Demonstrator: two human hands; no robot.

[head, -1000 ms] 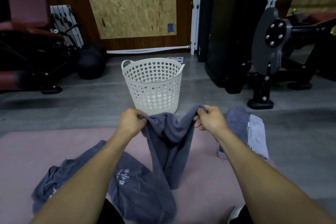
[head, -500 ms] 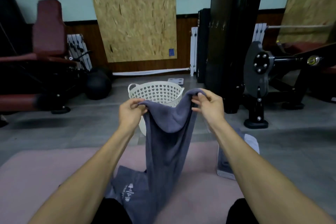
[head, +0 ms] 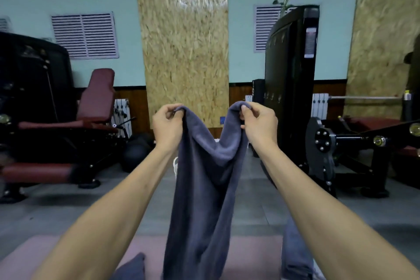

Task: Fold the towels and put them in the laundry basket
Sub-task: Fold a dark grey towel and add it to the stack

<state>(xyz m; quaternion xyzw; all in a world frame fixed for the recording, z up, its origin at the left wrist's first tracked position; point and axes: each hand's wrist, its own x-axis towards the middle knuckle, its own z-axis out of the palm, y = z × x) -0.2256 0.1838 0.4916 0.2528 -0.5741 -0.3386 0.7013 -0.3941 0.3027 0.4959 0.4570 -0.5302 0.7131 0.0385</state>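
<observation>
Now lifted high: grey towel (head: 204,188) raised to about face level, up from a lower hold above the mat half a second back, with most of its length cleared off the mat. Left hand (head: 167,125) pinching one top corner between thumb and curled fingers; right hand (head: 259,121) pinching the other corner the same way. Top edge sagging in a deep dip between the two hands, so not yet pulled taut. Rest of the cloth hanging straight down between the forearms, bunched narrow rather than spread flat, running out of view at the bottom, so impossible to say whether its end clears the pink mat (head: 141,248).

Camera tilted upward along with the lift. Laundry basket (head: 175,165) almost wholly hidden behind the hanging towel, only a sliver of white showing at the towel's left edge. Another grey towel (head: 134,266) bunched on the mat at the lower edge, and a further bit of cloth (head: 295,250) just right of the right forearm.

Judging by this, shaking-out stage, fold itself not yet begun. Likely next need: hands drawn apart to straighten the top edge, then the cloth laid down or doubled over. Nothing visibly in the basket so far, so task early on.
</observation>
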